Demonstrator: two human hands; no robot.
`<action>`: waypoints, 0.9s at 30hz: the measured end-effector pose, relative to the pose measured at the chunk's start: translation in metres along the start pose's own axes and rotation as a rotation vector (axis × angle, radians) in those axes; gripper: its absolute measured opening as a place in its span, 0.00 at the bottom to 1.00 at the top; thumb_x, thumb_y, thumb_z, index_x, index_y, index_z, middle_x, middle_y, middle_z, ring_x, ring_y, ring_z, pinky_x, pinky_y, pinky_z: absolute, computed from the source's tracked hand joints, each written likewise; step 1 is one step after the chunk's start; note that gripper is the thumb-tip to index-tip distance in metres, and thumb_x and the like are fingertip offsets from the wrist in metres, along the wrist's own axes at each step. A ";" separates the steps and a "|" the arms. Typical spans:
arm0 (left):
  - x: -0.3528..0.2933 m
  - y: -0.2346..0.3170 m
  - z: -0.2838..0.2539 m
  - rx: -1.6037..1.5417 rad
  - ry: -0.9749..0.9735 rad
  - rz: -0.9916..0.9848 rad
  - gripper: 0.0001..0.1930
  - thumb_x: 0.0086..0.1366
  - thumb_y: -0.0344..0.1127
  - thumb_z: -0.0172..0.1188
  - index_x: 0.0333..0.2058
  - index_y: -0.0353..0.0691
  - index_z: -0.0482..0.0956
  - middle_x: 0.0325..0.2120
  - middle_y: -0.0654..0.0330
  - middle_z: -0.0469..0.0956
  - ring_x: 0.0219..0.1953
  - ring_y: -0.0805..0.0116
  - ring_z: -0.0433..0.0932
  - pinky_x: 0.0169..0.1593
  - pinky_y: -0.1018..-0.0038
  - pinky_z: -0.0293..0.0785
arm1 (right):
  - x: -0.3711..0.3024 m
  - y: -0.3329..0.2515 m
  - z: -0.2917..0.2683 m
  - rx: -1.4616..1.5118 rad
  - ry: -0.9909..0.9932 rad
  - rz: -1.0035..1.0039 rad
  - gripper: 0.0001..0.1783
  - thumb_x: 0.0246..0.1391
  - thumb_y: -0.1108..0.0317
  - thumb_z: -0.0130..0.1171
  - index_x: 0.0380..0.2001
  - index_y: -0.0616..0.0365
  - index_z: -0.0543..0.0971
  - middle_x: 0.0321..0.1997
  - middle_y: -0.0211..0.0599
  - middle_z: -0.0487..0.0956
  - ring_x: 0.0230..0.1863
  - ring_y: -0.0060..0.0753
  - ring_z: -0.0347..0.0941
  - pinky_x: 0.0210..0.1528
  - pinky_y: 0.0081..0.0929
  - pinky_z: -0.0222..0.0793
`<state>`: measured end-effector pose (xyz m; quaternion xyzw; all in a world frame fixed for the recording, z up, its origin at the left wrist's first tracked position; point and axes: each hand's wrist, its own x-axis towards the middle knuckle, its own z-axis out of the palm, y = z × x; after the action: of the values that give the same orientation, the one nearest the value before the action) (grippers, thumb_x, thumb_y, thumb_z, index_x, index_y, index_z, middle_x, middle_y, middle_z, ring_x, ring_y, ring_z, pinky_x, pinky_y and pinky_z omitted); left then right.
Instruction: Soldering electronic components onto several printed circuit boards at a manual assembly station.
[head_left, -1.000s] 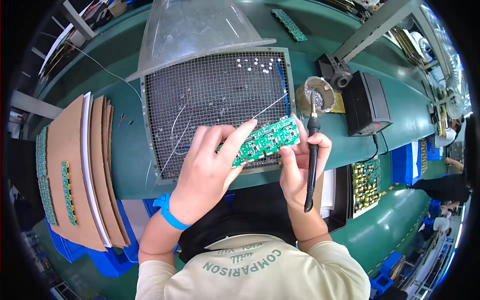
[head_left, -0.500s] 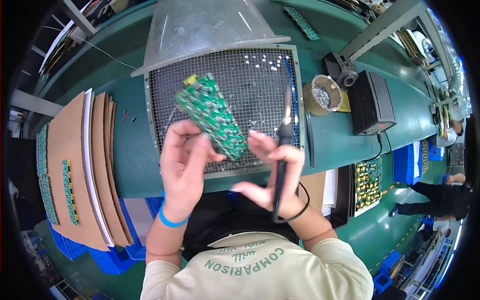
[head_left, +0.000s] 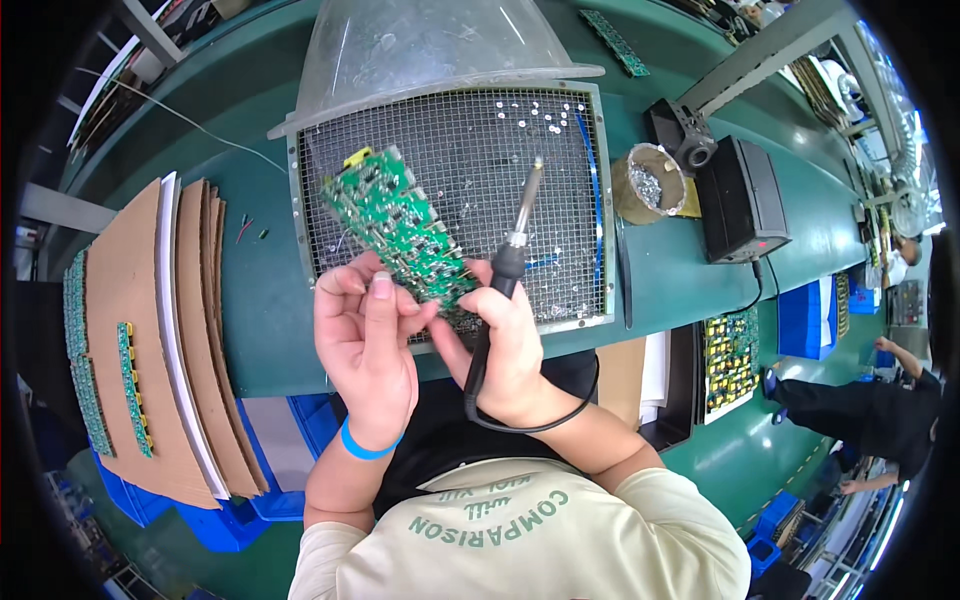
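Note:
A green circuit board (head_left: 400, 222) with small parts and a yellow component at its far end is tilted above the wire-mesh tray (head_left: 450, 105). My left hand (head_left: 368, 335) is closed on the board's near left edge, fingers pinching it. A soldering iron (head_left: 500, 280) rests in my right hand (head_left: 510, 355), its tip pointing up and away over the mesh. The right fingers also touch the near right end of the board. Part of that end is hidden behind the fingers.
A translucent hood (head_left: 430, 45) stands behind the tray. To the right are a round tub (head_left: 650, 185) of metal bits and a black box (head_left: 745, 205) with a cable. Cardboard sheets (head_left: 130, 350) bearing boards stand left. Boards with yellow parts (head_left: 730, 365) lie lower right.
My right hand has moved left with the soldering iron, and its fingers have come to the board's near end. The board has shifted slightly left.

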<state>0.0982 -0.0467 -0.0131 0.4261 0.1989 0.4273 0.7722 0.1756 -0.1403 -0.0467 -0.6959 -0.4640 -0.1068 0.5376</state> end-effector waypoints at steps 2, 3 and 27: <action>0.001 0.003 -0.007 -0.017 -0.013 0.010 0.05 0.71 0.24 0.49 0.43 0.38 0.65 0.42 0.57 0.72 0.35 0.79 0.76 0.44 0.72 0.83 | 0.007 -0.002 -0.009 0.011 -0.026 0.003 0.26 0.42 0.83 0.68 0.44 0.59 0.67 0.54 0.61 0.75 0.52 0.52 0.77 0.52 0.37 0.73; 0.004 0.002 -0.016 0.166 0.011 0.213 0.05 0.70 0.23 0.50 0.43 0.38 0.66 0.42 0.56 0.73 0.36 0.77 0.76 0.43 0.73 0.81 | 0.012 0.000 -0.020 0.008 -0.048 0.009 0.26 0.43 0.83 0.67 0.43 0.59 0.67 0.54 0.61 0.75 0.52 0.52 0.76 0.53 0.37 0.72; 0.034 0.018 -0.051 1.515 -0.223 0.641 0.28 0.50 0.31 0.73 0.52 0.39 0.78 0.44 0.57 0.76 0.42 0.62 0.72 0.43 0.70 0.72 | 0.058 0.058 -0.084 0.014 -0.332 0.046 0.26 0.39 0.80 0.71 0.38 0.55 0.67 0.54 0.50 0.79 0.54 0.48 0.75 0.58 0.36 0.67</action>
<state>0.0744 0.0111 -0.0244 0.9067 0.2239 0.3321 0.1320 0.2811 -0.1798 -0.0134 -0.7106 -0.5310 0.0253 0.4609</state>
